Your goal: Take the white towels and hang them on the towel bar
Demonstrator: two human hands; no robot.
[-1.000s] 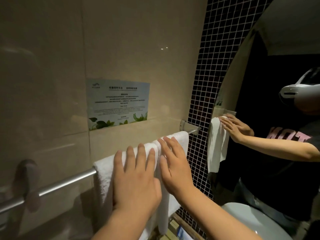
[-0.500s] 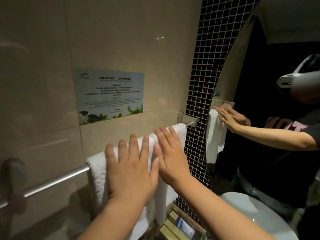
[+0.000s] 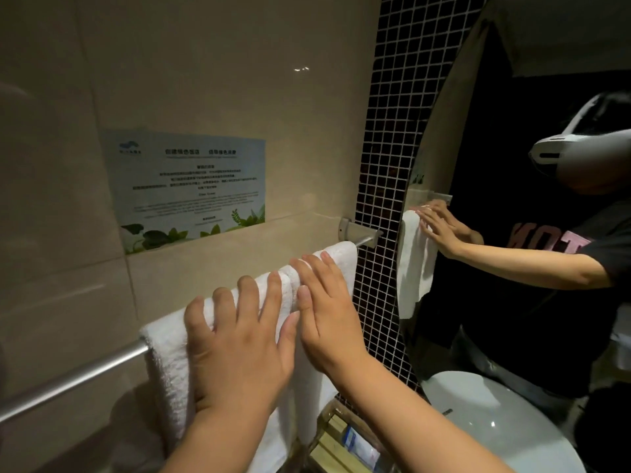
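Two white towels hang side by side over the metal towel bar [image 3: 75,373] on the beige tiled wall. The left towel [image 3: 167,356] drapes down past the bar. The right towel [image 3: 343,257] reaches almost to the bar's bracket. My left hand [image 3: 235,346] lies flat on the left towel, fingers spread. My right hand [image 3: 324,308] lies flat against the right towel, fingers together and pointing up to the bar. Neither hand grips the cloth.
A printed notice [image 3: 191,186] is stuck on the wall above the bar. Black mosaic tile [image 3: 386,165] and a mirror [image 3: 512,268] stand to the right, reflecting a person. Below are a white basin [image 3: 495,431] and a tray of toiletries [image 3: 345,445].
Both hands have stayed flat on the towels, shifting only slightly along the cloth. The camera view has drifted a little.
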